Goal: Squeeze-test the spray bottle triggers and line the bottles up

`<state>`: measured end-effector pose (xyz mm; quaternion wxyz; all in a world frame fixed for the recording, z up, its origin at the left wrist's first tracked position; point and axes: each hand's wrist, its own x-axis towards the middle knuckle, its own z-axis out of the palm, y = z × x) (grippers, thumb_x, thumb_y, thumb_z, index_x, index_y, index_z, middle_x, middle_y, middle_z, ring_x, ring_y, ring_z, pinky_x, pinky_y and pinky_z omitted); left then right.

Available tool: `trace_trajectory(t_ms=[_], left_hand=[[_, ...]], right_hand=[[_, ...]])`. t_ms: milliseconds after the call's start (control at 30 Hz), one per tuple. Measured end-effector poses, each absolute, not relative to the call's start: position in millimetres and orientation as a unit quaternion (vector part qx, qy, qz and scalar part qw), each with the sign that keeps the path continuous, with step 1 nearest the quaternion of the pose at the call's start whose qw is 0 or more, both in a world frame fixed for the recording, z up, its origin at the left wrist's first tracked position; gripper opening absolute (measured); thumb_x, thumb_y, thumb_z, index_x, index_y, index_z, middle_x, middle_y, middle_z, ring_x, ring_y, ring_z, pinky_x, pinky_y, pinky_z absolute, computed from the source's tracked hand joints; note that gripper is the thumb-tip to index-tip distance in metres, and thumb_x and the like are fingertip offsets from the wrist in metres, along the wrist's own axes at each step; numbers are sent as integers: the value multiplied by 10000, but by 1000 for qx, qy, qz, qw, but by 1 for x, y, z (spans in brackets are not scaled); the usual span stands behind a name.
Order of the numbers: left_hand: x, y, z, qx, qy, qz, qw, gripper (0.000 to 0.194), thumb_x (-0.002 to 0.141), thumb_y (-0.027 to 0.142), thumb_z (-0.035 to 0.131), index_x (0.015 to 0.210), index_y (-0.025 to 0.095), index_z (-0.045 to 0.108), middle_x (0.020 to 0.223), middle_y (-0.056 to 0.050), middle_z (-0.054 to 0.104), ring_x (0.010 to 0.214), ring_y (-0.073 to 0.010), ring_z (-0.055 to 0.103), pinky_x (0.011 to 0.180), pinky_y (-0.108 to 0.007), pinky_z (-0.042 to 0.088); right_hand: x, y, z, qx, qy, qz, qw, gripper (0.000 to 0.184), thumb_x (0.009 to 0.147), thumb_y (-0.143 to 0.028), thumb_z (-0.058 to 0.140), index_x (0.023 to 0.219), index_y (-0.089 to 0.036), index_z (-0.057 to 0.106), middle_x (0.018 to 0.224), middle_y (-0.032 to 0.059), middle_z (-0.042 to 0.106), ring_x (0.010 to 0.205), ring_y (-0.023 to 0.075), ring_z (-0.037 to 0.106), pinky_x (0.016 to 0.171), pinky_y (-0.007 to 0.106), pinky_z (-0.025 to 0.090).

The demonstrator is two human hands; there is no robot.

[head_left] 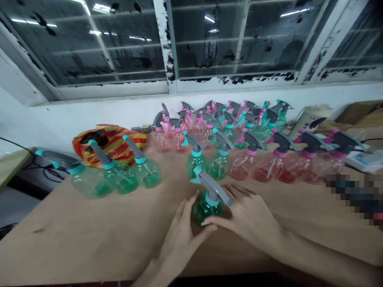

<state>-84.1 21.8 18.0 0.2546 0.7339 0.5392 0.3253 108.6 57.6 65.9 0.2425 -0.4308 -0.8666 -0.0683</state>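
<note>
A green spray bottle (206,209) with a grey and teal trigger head stands upright near the front of the table. My left hand (185,231) curves around its left side, fingers against the body and thumb across the front. On the other side, my right hand (251,219) wraps the bottle, its thumb also in front, close to my left thumb. Just behind are two more green spray bottles (220,163) with teal collars. To their right runs a row of several pink spray bottles (273,165) with grey and pink heads.
Three green spray bottles (121,179) stand at the left of the brown table (98,239). Behind them lies a red and yellow striped bag (116,141). Several more pink and green bottles crowd the wall under the window (209,40). A pale bag (311,119) sits at the back right.
</note>
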Motion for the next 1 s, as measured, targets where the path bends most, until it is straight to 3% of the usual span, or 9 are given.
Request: trace_trajectory(t_ms=[133,300,467,633,833,1000], left_hand=[[-59,29,22,751,514,325,256,627,840,406,704,1364,243,401,1337,-124,580,1228,-293,572,1007,-490,488],[-34,35,23,778,495,301,244,679,816,425,730,1381,272,384,1286,-115,611,1159,-318,620,926,-511,535],[-18,40,27,804,475,277,227,627,806,454,736,1335,275,449,1193,-101,663,1081,-311,658,861,-477,565],[-20,53,21,837,446,252,193,697,836,545,663,1388,208,403,1324,-161,596,1230,-336,569,975,-529,498],[-42,83,0,874,422,198,136,672,906,513,581,1446,177,366,1475,-166,473,1396,-298,396,1140,-568,305],[-45,93,-7,882,427,165,111,527,953,426,528,1406,166,450,1476,-156,476,1409,-265,378,1144,-497,331]], right_hand=[[140,65,69,-432,-858,-9,279,634,766,-722,584,990,-132,639,929,162,727,892,343,697,764,490,560],[166,77,69,-422,-827,163,334,712,749,-659,669,1268,-202,500,1209,134,660,1110,312,636,906,481,528],[165,83,66,-380,-778,292,407,505,819,-463,678,1241,-210,562,1061,87,711,1072,278,671,906,433,546],[160,89,56,-362,-746,297,473,307,881,-319,611,1180,-250,615,1175,73,686,1176,246,619,1014,442,483],[167,99,54,-377,-750,265,475,298,858,-214,557,1137,-270,646,1090,60,700,1022,232,673,957,439,511],[170,106,52,-397,-739,302,453,306,854,-262,548,1147,-269,636,968,48,698,895,240,688,872,426,554]])
